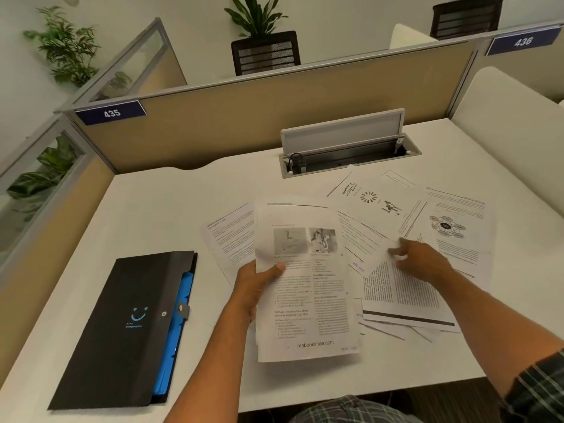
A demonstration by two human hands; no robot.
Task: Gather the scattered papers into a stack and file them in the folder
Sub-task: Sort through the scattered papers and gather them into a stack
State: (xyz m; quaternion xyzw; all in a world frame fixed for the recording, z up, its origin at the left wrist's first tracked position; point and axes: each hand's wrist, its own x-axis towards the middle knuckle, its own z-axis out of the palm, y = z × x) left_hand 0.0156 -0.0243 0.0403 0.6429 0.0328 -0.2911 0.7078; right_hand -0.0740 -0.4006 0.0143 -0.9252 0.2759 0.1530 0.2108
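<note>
Head view: folder point(122, 328) lies left of both hands point(259, 288).

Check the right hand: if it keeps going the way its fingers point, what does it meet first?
The right hand points up-left over the loose sheets. Its fingertips seem already at the edge of a text sheet, so probably that sheet first; contact is unclear through blur.

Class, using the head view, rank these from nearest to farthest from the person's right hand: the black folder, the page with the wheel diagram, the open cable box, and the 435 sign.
From the right hand:
1. Page with the wheel diagram, just to its right on the desk.
2. Open cable box, behind it, toward the partition.
3. Black folder, far left on the desk.
4. 435 sign, top left on the partition.
</note>
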